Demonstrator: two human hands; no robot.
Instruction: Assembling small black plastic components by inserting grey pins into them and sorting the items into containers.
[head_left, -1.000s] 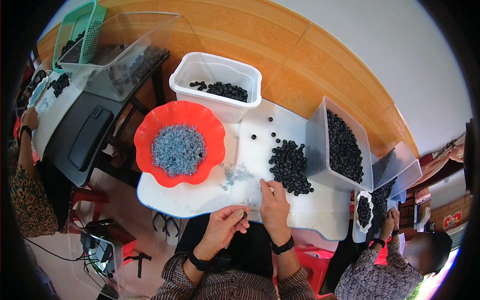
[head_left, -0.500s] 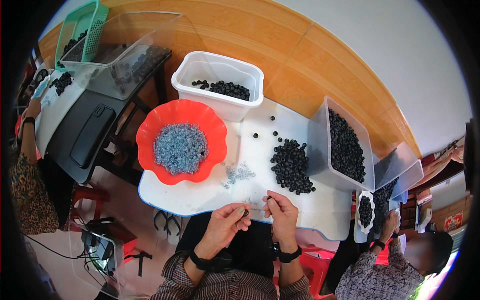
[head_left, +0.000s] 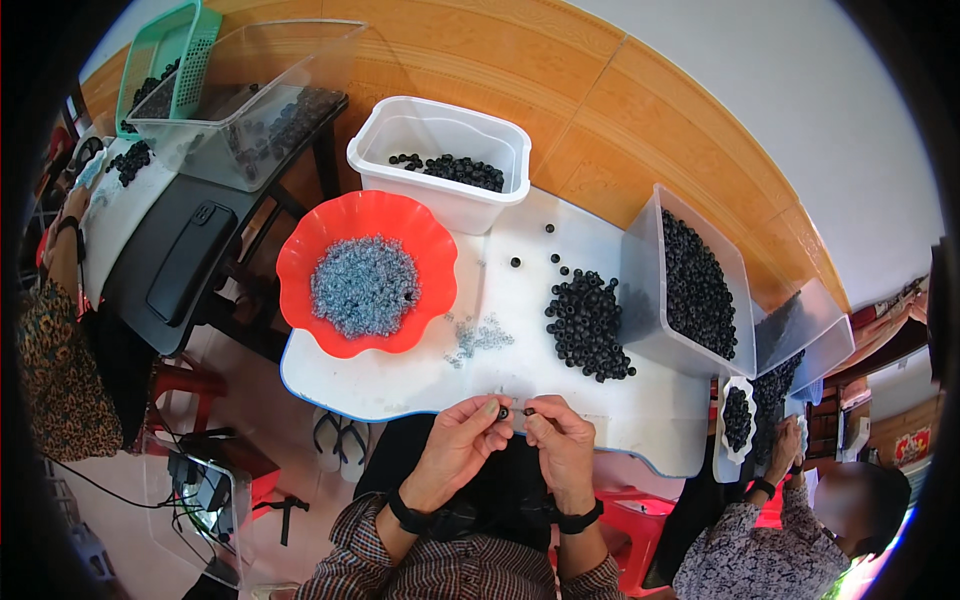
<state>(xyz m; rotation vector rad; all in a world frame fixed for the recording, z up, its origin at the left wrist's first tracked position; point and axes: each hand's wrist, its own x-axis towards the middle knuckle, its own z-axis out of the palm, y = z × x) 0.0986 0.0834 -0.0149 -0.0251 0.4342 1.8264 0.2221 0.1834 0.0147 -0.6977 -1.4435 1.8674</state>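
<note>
My left hand (head_left: 462, 445) pinches a small round black piece (head_left: 502, 412) between thumb and fingers, above the table's near edge. Close beside it, my right hand (head_left: 562, 448) is pinched on another small dark piece (head_left: 530, 410). The two pieces almost meet; whether they touch, I cannot tell. Ahead of my right hand lies a pile of round black pieces (head_left: 585, 330) on the white table (head_left: 400, 385). A red wavy-edged bowl (head_left: 300, 255) on the left holds many small clear bluish rings (head_left: 362, 285). More clear rings (head_left: 482, 337) lie scattered right of the bowl.
Behind the bowl stands a white tub (head_left: 430, 207) with black pieces inside. A clear bin (head_left: 645, 290) full of black pieces stands at the right. A co-worker's hands (head_left: 785, 452) work at far right; another person's arm (head_left: 68, 240) is at far left, near a black phone (head_left: 193, 262).
My hands have come together, bringing the two small dark pieces close to each other. My right hand has turned and dropped a little lower. The view has shifted slightly.
</note>
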